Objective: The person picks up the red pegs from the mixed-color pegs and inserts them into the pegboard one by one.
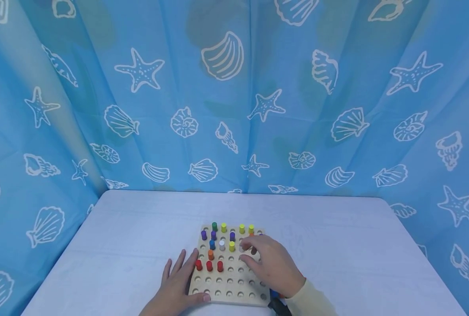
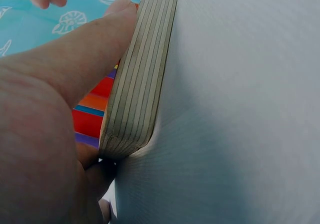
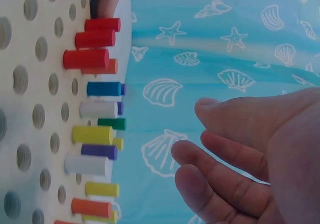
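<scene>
A square wooden pegboard with rows of round holes lies on the table. My left hand rests along its left side, fingers spread, thumb over the front edge. In the left wrist view the thumb lies across the layered board edge. My right hand hovers over the board's right half, fingers loosely bent and empty. Its fingertips are near a white peg, apart from it in the right wrist view. Another white peg stands beside a blue peg and a yellow peg.
Three red pegs stand in a row below an orange peg. Purple pegs, a green peg and yellow pegs fill holes farther back. A blue piece shows beside the right wrist. A shell-patterned curtain hangs behind the table.
</scene>
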`<state>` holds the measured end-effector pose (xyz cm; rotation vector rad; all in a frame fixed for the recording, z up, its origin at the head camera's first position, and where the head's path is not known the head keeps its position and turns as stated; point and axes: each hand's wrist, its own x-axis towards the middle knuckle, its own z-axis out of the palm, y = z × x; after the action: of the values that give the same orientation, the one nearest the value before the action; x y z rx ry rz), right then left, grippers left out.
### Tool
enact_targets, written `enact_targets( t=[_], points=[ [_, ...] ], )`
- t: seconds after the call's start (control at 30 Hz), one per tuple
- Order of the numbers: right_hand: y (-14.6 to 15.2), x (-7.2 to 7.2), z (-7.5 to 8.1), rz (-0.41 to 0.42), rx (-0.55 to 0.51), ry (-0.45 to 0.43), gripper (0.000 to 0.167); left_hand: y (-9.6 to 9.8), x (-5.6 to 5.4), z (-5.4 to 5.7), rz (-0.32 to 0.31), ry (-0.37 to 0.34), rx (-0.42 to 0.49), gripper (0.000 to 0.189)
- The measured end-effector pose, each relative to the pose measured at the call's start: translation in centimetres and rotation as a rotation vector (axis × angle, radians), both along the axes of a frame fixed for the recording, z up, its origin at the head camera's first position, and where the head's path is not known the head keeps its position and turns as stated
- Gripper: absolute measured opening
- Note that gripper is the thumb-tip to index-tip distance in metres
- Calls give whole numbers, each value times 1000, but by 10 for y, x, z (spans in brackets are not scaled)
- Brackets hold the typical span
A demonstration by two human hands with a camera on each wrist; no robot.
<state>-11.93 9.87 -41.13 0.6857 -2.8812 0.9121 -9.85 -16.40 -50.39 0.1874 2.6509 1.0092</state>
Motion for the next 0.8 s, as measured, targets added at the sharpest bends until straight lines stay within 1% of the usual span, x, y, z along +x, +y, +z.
enact_targets(
  t=[0.23,0.37,0.5,0.63,0.73,0.8],
  points=[
    [13,2,1,-33,-21,25,16,0,-1,-1,0,-7,2,123],
    [21,3,1,-78,-14,6,20,0,-2,-3,-3,-8,2,124],
    [29,3,-3,-122,-21,-10,18,-1,-1,-4,-6,-4,3,124],
    [37,2,-7,-175,-52,-73,17,-1,-1,-4,-4,-8,5,124],
    [42,2,-10,-217,-60,-128,20,-1,-2,-4,-1,-12,6,124],
    [45,2,-12,-236,-66,-145,21,-1,-2,-3,0,-11,4,124]
  ],
)
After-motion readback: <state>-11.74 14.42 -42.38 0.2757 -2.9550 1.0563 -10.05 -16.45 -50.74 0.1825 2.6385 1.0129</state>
